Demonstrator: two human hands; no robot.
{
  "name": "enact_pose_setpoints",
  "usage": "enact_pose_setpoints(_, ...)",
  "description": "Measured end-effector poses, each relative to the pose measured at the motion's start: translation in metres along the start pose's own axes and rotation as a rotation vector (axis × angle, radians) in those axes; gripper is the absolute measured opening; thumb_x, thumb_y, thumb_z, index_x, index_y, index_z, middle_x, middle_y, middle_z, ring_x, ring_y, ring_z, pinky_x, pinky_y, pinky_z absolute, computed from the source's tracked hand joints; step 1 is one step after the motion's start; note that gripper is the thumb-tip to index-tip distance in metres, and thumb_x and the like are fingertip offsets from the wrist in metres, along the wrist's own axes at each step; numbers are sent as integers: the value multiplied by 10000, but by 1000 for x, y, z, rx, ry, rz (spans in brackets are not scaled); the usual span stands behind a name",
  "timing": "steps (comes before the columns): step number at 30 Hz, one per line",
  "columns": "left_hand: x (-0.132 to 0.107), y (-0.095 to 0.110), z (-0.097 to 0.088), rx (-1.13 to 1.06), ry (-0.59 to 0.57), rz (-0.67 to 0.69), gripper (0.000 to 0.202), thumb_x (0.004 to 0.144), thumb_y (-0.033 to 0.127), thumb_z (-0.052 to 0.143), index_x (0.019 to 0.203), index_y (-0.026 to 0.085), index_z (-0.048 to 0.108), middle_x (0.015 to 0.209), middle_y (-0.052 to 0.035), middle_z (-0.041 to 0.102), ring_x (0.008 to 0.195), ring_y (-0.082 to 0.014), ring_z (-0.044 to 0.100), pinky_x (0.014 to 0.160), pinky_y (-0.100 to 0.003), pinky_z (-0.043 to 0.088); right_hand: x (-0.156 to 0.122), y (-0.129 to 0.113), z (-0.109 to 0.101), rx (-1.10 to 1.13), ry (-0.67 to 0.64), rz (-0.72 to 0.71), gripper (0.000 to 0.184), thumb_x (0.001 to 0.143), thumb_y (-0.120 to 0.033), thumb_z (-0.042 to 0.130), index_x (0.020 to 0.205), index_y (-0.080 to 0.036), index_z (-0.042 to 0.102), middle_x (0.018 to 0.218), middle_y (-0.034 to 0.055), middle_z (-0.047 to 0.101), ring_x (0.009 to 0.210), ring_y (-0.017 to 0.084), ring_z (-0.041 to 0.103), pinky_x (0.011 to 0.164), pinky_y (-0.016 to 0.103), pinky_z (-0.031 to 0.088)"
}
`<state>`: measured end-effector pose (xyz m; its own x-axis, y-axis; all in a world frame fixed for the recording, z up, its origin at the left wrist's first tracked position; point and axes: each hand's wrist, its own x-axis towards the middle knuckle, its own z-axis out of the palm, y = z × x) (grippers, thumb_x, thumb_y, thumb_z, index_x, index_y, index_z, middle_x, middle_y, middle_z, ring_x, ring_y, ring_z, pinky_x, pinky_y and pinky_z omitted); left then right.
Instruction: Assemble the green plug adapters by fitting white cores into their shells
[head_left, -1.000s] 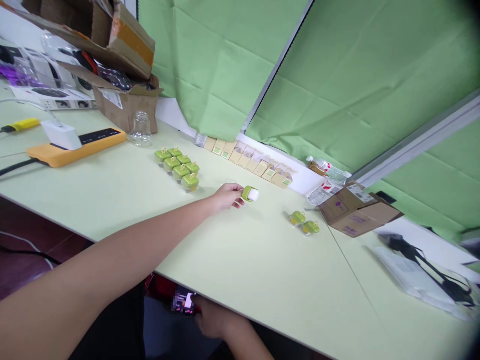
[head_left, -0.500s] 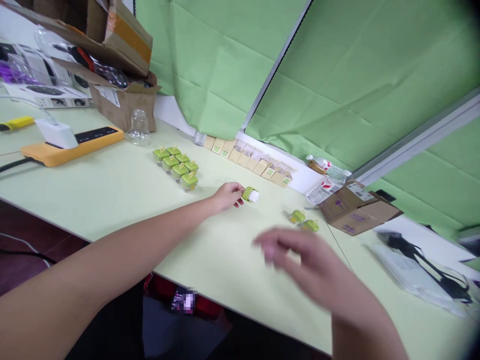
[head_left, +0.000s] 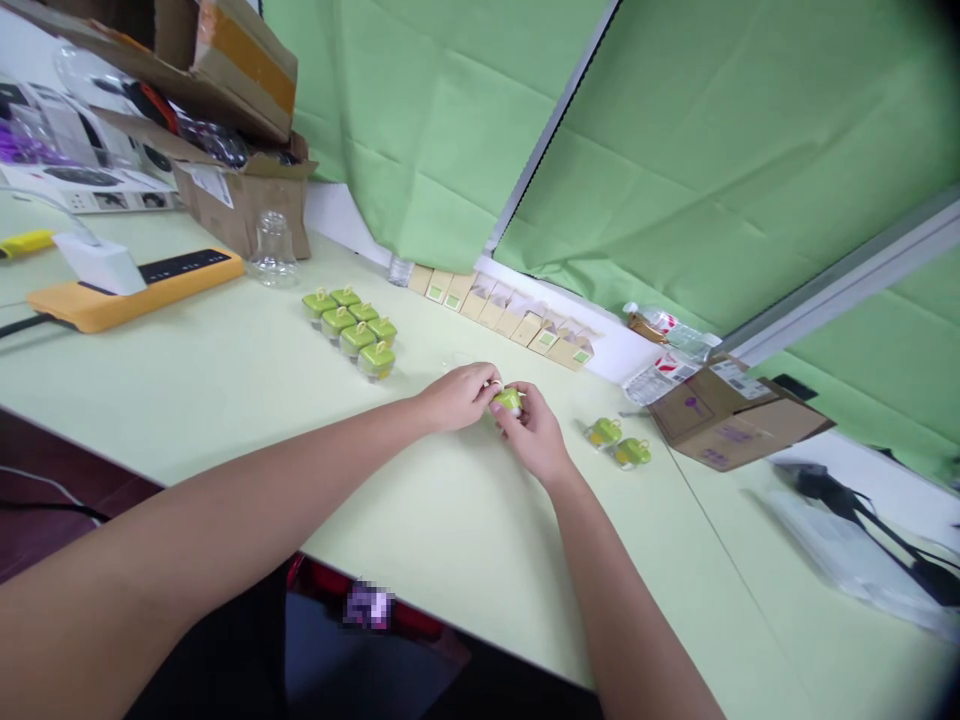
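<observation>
Over the middle of the pale table, both my hands hold one small green-lidded container [head_left: 509, 401]. My left hand [head_left: 459, 396] pinches the loop at its lid side, fingers closed. Around its other side wrap the fingers and thumb of my right hand [head_left: 534, 430]. Its underside is largely hidden by my fingers. Left of my hands stands a cluster of several similar green-lidded clear containers [head_left: 358, 337], each with a small loop on top. To the right sit two more of these containers [head_left: 618, 442].
A row of small cardboard boxes [head_left: 499, 312] lines the wall. An orange power strip [head_left: 127, 300], a clear plastic bottle piece [head_left: 274, 255] and a large open carton [head_left: 247, 200] occupy the left. On the right are plastic bottles [head_left: 664, 365], a carton [head_left: 731, 415] and black cables [head_left: 862, 515].
My right hand has moved left and inward from over the table's right part and taken hold of the container. The container, held by my left hand throughout, has turned so its green lid faces up.
</observation>
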<state>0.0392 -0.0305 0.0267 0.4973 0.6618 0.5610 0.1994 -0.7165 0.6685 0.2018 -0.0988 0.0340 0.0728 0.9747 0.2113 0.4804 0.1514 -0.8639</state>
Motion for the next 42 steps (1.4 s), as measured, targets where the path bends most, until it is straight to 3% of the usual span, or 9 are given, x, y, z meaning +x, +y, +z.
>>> enact_pose_setpoints(2,3,4,-7,-84,46,-19,208,989,323,427,1006,189,585,953,-64,662,863,-186,603,775,-290,447,3,-6,-3,168,25,62,367,755,-447,742,995,-240,556,763,-32,646,623,149,610,578,280,517)
enact_pose_setpoints(4,7,3,-17,-166,194,-69,244,992,346,436,1133,189,558,1109,-86,659,1034,-196,605,851,-284,454,5,-10,-6,340,64,127,348,756,-435,736,971,-240,545,738,-32,655,597,144,610,577,282,526)
enact_pose_setpoints(7,10,-15,-31,-116,379,-218,304,931,322,541,1205,192,561,1279,-117,604,1201,-241,541,1010,-336,417,6,-10,-8,489,106,181,341,766,-447,734,980,-229,581,759,-3,689,623,138,632,601,269,535)
enact_pose_setpoints(10,8,-42,-32,37,263,-284,462,772,305,714,1205,190,602,1378,-148,532,1359,-337,413,1161,-433,289,7,-6,-8,537,148,212,384,716,-435,800,967,-222,602,856,22,716,721,140,678,629,236,529)
enact_pose_setpoints(13,4,-56,-22,79,70,-237,401,702,301,749,1078,188,664,1303,-149,579,1259,-343,512,1112,-422,358,7,-3,-6,539,189,209,454,652,-400,862,962,-228,578,913,13,709,799,153,704,702,255,550)
enact_pose_setpoints(18,-3,-34,-11,112,-121,-148,293,747,369,691,983,203,640,963,-67,662,857,-231,616,798,-342,477,7,-3,-5,373,227,-2,467,663,-407,857,1002,-218,597,999,15,672,820,159,677,796,351,571)
enact_pose_setpoints(22,-6,-9,-5,-29,-263,-130,378,703,399,745,984,200,589,925,-36,659,807,-194,615,708,-299,468,9,4,-7,165,174,-143,443,718,-404,812,1074,-224,619,1046,44,685,930,196,650,795,343,547)
enact_pose_setpoints(31,-8,-15,6,-264,-235,-171,583,644,299,824,1089,231,454,932,-27,702,823,-176,643,738,-303,498,9,11,-9,51,72,-113,441,697,-371,799,1069,-224,613,1075,51,683,952,206,648,869,374,537)
enact_pose_setpoints(42,-9,-12,2,-265,-267,-180,468,657,276,800,1060,178,584,976,-56,698,873,-196,654,770,-319,516,7,5,-16,-90,-47,-108,392,707,-345,785,1048,-222,637,1041,40,693,980,213,649,897,384,538)
